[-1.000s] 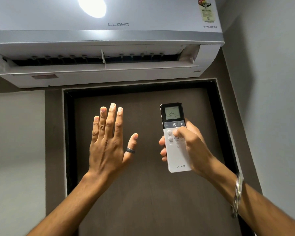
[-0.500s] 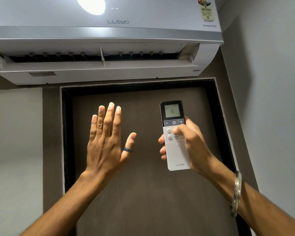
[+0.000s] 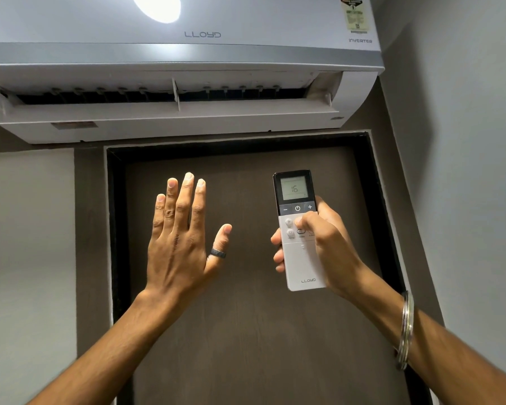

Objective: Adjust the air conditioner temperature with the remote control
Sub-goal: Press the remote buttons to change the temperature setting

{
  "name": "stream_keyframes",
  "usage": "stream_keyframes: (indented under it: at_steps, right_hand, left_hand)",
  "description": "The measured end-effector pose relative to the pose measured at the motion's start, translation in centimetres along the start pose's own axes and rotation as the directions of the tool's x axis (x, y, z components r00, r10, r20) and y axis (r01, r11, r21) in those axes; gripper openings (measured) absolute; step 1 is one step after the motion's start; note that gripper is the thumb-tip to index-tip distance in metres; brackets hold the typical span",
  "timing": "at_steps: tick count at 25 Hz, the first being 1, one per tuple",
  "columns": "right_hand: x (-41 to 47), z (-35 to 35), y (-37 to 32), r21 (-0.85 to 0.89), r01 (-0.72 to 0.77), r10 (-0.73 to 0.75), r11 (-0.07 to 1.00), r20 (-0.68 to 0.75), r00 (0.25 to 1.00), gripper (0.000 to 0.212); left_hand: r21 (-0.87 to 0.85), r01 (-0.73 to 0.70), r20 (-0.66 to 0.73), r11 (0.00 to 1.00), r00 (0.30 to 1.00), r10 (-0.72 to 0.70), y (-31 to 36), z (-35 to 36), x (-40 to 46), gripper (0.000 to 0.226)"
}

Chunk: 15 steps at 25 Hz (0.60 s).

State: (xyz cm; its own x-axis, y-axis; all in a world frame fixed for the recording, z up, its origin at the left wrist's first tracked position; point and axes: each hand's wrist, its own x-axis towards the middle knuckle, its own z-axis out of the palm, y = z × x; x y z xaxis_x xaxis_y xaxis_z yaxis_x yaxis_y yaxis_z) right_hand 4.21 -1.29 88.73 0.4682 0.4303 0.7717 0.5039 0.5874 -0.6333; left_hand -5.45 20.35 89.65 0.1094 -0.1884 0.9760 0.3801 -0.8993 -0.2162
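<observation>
White Lloyd air conditioner (image 3: pixel 181 54) up top with its flap open, dark brown door (image 3: pixel 246 331) below. Right hand (image 3: pixel 324 244) grips the remote (image 3: pixel 300 229) upright (screen says 16), thumb on the buttons. Left hand (image 3: pixel 181 244) held up flat, holding nothing, well apart.

White air conditioner (image 3: pixel 158 54) with grey band, white-and-black remote (image 3: pixel 300 252), dark brown door (image 3: pixel 246 346), black ring (image 3: pixel 218 253).

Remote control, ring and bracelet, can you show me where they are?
remote control (image 3: pixel 303 260), head view, on its white lower body.
ring (image 3: pixel 218 253), head view, on the dark band around the left thumb.
bracelet (image 3: pixel 405 328), head view, on the metal bands at the right wrist.
</observation>
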Motion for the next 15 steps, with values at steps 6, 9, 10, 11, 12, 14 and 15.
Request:
stream_keyframes:
  at_steps: [6,9,10,11,12,14,15]
  right_hand:
    - [-0.15,-0.14,-0.1,-0.041,0.002,-0.001,0.999,0.011,1.0,0.038]
    - [-0.24,-0.15,-0.25,0.0,0.001,-0.001,1.0,0.008,1.0,0.039]
    - [-0.3,-0.19,-0.32,0.023,-0.006,0.006,1.0,0.001,1.0,0.041]
    - [-0.34,-0.25,-0.4,0.042,-0.012,0.013,0.999,-0.004,1.0,0.043]
    - [-0.41,-0.29,-0.47,0.054,-0.017,0.017,0.998,-0.005,1.0,0.045]
    - [-0.62,-0.36,-0.68,0.056,-0.018,0.018,0.998,0.001,1.0,0.047]
    - [-0.71,-0.37,-0.78,0.054,-0.019,0.019,0.998,0.003,1.0,0.047]
  left_hand:
    - [-0.001,-0.007,-0.004,1.0,1.0,0.007,-0.04,-0.26,0.06,0.08]
    - [0.001,-0.009,-0.005,1.0,1.0,0.009,-0.15,-0.44,0.13,0.08]
    - [0.001,-0.01,-0.007,1.0,1.0,0.01,-0.13,-0.52,0.14,0.08]
    - [0.001,-0.01,-0.009,1.0,1.0,0.01,-0.12,-0.55,0.15,0.08]
    - [0.003,-0.011,-0.012,1.0,1.0,0.011,-0.12,-0.58,0.19,0.08]
    - [0.003,-0.012,-0.018,1.0,1.0,0.012,-0.1,-0.67,0.27,0.08]
    - [0.004,-0.013,-0.019,1.0,1.0,0.013,-0.09,-0.71,0.31,0.08]
